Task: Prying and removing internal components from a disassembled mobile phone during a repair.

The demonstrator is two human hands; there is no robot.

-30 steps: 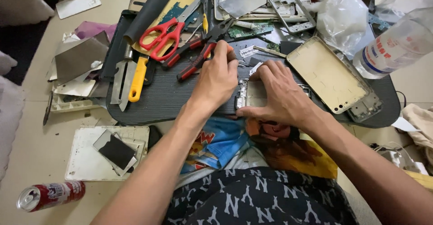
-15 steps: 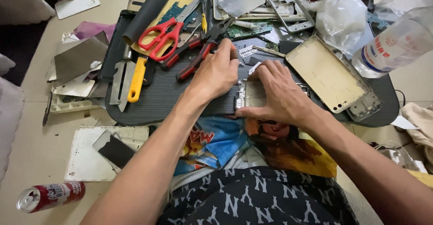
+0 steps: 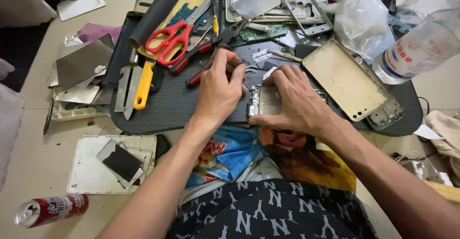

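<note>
Two bare hands press a small, thin, pale metal phone frame (image 3: 266,101) flat on the dark ribbed desk (image 3: 167,107), left hand (image 3: 219,88) curled beside it, right hand (image 3: 297,97) spread gripping its edges; light, stiff, probably fragile, best held by its rim.

Single head view, worn on person's head, looking steeply down and forward, close over dark work mat (image 3: 191,109); no second view.

One pair of red scissors (image 3: 168,39), one plastic bottle (image 3: 421,50), one drink can (image 3: 50,210), two hands.
</note>
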